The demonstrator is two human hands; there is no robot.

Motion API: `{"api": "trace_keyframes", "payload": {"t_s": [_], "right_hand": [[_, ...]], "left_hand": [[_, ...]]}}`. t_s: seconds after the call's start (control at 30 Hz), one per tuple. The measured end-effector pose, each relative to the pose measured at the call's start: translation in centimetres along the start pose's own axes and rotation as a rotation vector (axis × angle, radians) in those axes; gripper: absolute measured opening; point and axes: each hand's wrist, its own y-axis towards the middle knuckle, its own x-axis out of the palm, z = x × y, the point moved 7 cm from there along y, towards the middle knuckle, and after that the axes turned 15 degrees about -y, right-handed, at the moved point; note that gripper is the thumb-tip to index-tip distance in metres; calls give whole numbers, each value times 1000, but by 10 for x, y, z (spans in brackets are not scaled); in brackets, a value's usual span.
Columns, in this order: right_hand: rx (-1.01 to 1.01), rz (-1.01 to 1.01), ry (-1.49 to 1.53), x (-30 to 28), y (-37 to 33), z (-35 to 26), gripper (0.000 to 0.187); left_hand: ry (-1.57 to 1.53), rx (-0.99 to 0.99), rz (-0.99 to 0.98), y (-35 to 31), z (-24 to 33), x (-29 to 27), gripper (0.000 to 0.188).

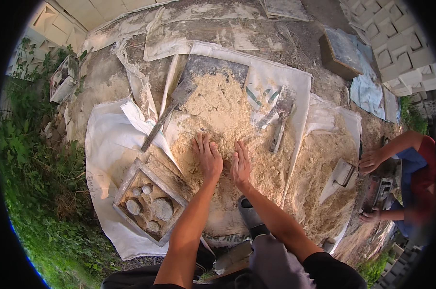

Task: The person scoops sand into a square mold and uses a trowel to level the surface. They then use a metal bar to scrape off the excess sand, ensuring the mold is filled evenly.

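Note:
Both my hands rest low in a heap of pale yellow, crumbly sand-like material [218, 103]. My left hand [209, 156] has its fingers stretched forward, pressing on the loose grains. Opposite it, my right hand [240, 164] stands on edge with straight fingers, its palm turned inward. A narrow gap of the material separates them, and neither hand grips anything. Part of the heap lies on a dark flat board [238, 71], spilling toward me onto white woven sacking [295, 79]. A narrow dusty tool [278, 132] lies right of my right hand.
A dusty wooden frame [126, 180] with several round lumps sits at left, near a long dark bar [157, 127]. At right, a handled metal plate [340, 179] lies on more sand, beside another person's hands [370, 161]. A box [340, 53] and patterned blocks [396, 43] stand far right.

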Motion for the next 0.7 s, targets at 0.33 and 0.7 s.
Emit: {"api": "trace_keyframes", "payload": {"t_s": [0.33, 0.7], "right_hand": [[584, -150, 1017, 25, 15, -47, 52], [180, 31, 201, -48, 127, -45, 45]], "left_hand": [[-723, -426, 102, 8, -3, -4, 49], [-721, -253, -94, 98, 34, -18, 43]]}}
